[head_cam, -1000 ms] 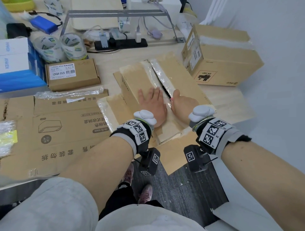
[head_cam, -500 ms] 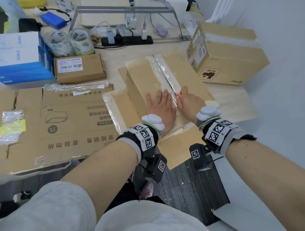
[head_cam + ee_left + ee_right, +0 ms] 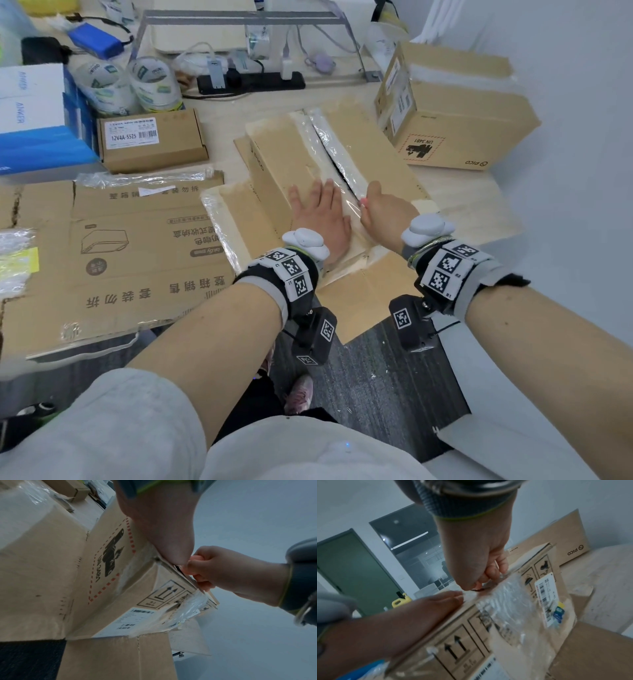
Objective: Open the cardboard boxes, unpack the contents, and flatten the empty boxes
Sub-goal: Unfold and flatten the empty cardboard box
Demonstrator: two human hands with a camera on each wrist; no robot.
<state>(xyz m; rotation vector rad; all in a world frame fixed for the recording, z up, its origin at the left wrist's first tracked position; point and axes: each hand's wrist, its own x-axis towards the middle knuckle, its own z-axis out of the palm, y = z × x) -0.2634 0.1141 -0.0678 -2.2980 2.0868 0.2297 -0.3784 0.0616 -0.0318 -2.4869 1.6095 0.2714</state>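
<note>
A brown cardboard box lies on the table in front of me, its top seam covered with clear tape. A dark slit runs along that seam from the far end up to my right hand. My left hand lies flat with straight fingers on the left flap. My right hand is a fist at the seam, gripping a small cutter with a reddish tip, mostly hidden. The right wrist view shows the fist on the taped edge, the left hand's fingers beside it.
A second, sealed box stands at the right rear near the wall. Flattened cardboard covers the table's left. Behind it are a small brown box, tape rolls, blue and white boxes and a power strip.
My right hand has slid a little along the seam toward me and the slit behind it is longer. The left hand has stayed flat on the flap.
</note>
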